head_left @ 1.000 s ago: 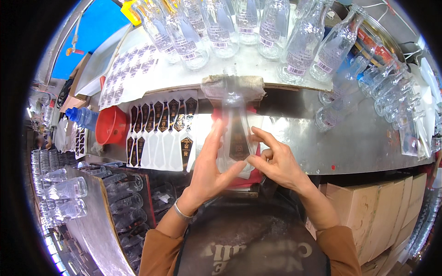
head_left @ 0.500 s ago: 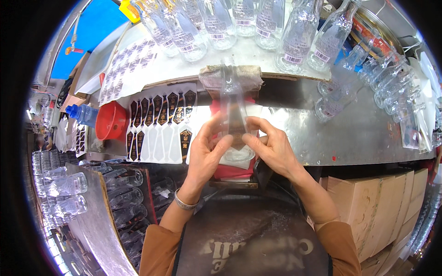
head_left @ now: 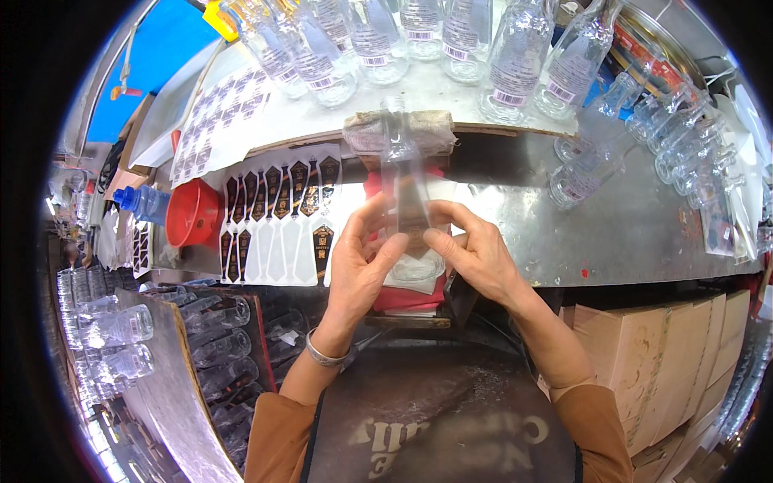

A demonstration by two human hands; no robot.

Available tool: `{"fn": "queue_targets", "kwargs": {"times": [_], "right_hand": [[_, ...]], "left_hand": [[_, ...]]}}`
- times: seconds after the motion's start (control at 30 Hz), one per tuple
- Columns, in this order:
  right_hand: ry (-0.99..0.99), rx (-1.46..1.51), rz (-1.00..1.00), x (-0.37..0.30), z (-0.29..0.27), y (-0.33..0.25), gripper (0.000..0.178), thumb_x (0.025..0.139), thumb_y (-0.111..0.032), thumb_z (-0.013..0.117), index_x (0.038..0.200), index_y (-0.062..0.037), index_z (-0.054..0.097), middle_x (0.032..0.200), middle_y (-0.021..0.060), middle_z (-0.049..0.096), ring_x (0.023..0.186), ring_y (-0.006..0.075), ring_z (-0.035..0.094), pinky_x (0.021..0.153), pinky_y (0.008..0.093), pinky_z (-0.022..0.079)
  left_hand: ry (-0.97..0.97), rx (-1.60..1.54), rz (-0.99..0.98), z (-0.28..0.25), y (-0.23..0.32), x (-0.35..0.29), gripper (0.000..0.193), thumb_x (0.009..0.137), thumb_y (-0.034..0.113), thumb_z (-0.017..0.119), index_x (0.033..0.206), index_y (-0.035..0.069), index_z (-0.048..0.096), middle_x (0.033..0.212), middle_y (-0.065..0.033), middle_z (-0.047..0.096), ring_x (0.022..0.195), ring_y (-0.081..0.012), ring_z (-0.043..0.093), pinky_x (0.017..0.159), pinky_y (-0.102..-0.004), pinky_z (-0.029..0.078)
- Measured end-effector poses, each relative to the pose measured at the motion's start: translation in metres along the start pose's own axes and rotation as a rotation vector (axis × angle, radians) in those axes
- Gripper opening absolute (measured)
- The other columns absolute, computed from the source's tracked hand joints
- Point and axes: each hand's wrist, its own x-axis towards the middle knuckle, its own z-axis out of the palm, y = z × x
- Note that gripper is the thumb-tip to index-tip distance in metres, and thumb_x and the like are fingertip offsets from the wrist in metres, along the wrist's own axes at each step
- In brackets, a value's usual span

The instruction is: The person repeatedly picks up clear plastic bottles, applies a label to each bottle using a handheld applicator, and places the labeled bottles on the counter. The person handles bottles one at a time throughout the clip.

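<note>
A clear glass bottle [head_left: 415,267] lies in front of me with its base toward me and its neck on a folded cloth pad [head_left: 439,131]. On its upper face is a dark, see-through, tie-shaped label [head_left: 413,213]. My left hand [head_left: 354,262] closes around the bottle's left side, thumb on the lower part of the label. My right hand [head_left: 481,256] grips the right side, its thumb pressing opposite the left one. Red cloth [head_left: 409,299] shows under the bottle. The fingertips beneath the glass are partly hidden.
A sheet of black tie-shaped labels [head_left: 278,245], some peeled off, lies left, beside a red bucket [head_left: 195,213]. Several labelled bottles [head_left: 376,48] stand on the raised shelf ahead; more bottles [head_left: 586,175] lie right. Cardboard boxes [head_left: 636,354] stand lower right, a bottle rack [head_left: 225,354] lower left.
</note>
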Motion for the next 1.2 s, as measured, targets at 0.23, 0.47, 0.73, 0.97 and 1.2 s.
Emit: {"fn": "queue_targets", "kwargs": {"times": [0.23,0.47,0.73,0.97,1.2], "right_hand": [[-0.002,-0.008,0.003,-0.001,-0.001,-0.001,0.049,0.095,-0.027,0.071,0.13,0.0053,0.058,0.108,0.017,0.072,0.078,0.0156,0.067,0.073,0.0299,0.053],[0.005,-0.024,0.017,-0.004,-0.001,-0.007,0.047,0.096,-0.027,0.069,0.129,0.0052,0.059,0.104,0.0171,0.072,0.077,0.0151,0.066,0.073,0.0305,0.053],[-0.025,0.019,0.054,0.0,-0.008,-0.004,0.04,0.104,-0.025,0.06,0.132,0.0029,0.058,0.108,0.009,0.066,0.062,0.0076,0.059,0.059,0.0244,0.05],[-0.019,-0.013,0.022,-0.002,-0.002,-0.005,0.042,0.099,-0.018,0.066,0.133,0.0042,0.055,0.113,0.0086,0.066,0.064,0.0036,0.056,0.06,0.0224,0.047],[-0.005,-0.02,0.033,-0.003,0.002,-0.007,0.044,0.097,-0.018,0.068,0.133,0.0046,0.055,0.111,0.0081,0.065,0.067,0.0031,0.057,0.061,0.0221,0.046]], "left_hand": [[0.01,0.014,0.002,0.002,0.001,0.001,0.061,0.095,0.016,0.07,0.147,-0.003,0.042,0.14,-0.0125,0.054,0.128,-0.0216,0.053,0.109,-0.0374,0.043],[-0.018,-0.157,-0.008,-0.003,-0.008,0.003,0.057,0.094,0.003,0.069,0.145,-0.003,0.044,0.141,-0.0148,0.053,0.129,-0.0222,0.054,0.103,-0.0351,0.051],[-0.023,-0.181,-0.032,-0.004,-0.012,0.001,0.058,0.099,0.014,0.066,0.149,-0.003,0.041,0.145,-0.0143,0.052,0.13,-0.0228,0.054,0.11,-0.037,0.043],[-0.014,-0.153,0.033,0.001,-0.008,-0.003,0.059,0.1,0.015,0.063,0.15,-0.006,0.041,0.145,-0.0146,0.053,0.132,-0.0216,0.051,0.112,-0.036,0.039],[-0.025,-0.172,0.025,-0.004,-0.013,-0.001,0.058,0.097,0.004,0.064,0.149,-0.005,0.04,0.145,-0.0144,0.051,0.132,-0.0211,0.052,0.109,-0.0346,0.043]]}}
